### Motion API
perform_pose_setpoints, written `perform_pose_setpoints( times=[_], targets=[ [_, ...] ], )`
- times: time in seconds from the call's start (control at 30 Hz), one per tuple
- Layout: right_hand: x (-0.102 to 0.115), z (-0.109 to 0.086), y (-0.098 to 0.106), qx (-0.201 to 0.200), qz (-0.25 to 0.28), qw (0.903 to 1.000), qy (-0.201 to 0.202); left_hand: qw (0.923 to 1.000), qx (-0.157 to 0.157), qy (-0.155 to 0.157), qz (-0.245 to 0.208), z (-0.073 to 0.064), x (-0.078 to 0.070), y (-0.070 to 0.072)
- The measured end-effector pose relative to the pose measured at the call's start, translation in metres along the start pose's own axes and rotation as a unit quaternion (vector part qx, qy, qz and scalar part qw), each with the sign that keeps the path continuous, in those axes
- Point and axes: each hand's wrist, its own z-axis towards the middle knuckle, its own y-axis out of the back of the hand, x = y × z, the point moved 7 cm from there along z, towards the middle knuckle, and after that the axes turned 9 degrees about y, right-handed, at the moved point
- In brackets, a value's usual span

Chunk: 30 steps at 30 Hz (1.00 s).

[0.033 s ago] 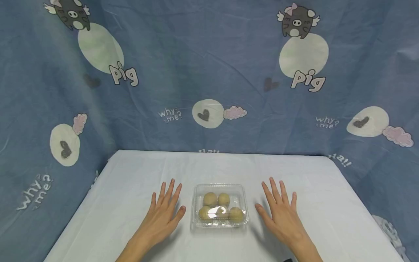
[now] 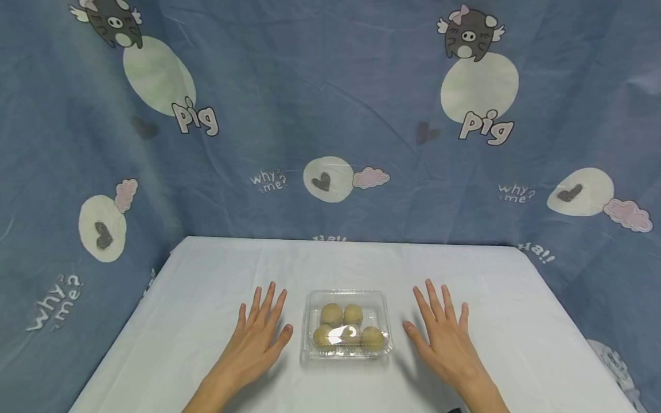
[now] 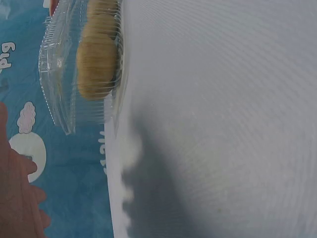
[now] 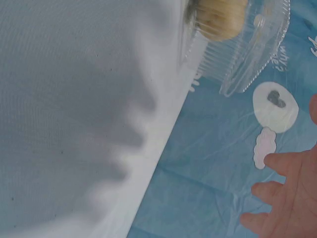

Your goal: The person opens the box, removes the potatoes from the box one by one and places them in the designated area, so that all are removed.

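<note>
A clear plastic clamshell box [image 2: 379, 301] sits on the table between the two hands. Through its lid show several round, yellowish-tan food-like pieces [image 2: 331, 314], whose exact kind I cannot tell. To the left of the box, my left hand [image 2: 258, 338] is held palm down above the table, fingers straight and spread, touching nothing. My right hand [image 2: 448, 339] mirrors it on the other side, also spread and apart from the box. In the left wrist view the box [image 3: 54, 64] appears at the upper left; in the right wrist view the box [image 4: 257, 44] is at the upper right.
A white cloth covers the table [image 2: 248, 261]. Behind it and along the sides hangs a blue printed curtain [image 2: 330, 69] with cartoon pigs and words. A small dark object [image 2: 454, 410] shows at the bottom edge beside the right wrist.
</note>
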Motion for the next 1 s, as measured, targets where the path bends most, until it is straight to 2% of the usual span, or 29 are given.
perform_pose_setpoints(
  times=[0.27, 0.67, 0.8, 0.9, 1.0],
  targets=[
    [0.003, -0.002, 0.002, -0.004, 0.005, 1.0000, 0.006, 1.0000, 0.002, 0.001, -0.005, -0.002, 0.000, 0.000],
    [0.010, -0.008, -0.006, 0.002, 0.008, 0.9999, 0.011, 0.9999, 0.009, 0.001, -0.011, -0.004, -0.003, -0.002],
    [0.010, -0.010, -0.009, 0.007, 0.024, 0.9997, 0.001, 0.9985, 0.035, 0.018, -0.037, -0.008, -0.003, -0.006],
    [0.010, -0.012, -0.010, 0.002, 0.056, 0.9984, -0.010, 0.9948, 0.064, 0.039, -0.069, -0.010, -0.002, -0.010],
    [0.011, -0.013, -0.011, -0.007, 0.104, 0.9943, -0.025, 0.9891, 0.080, 0.060, -0.108, -0.013, -0.001, -0.012]
  ],
)
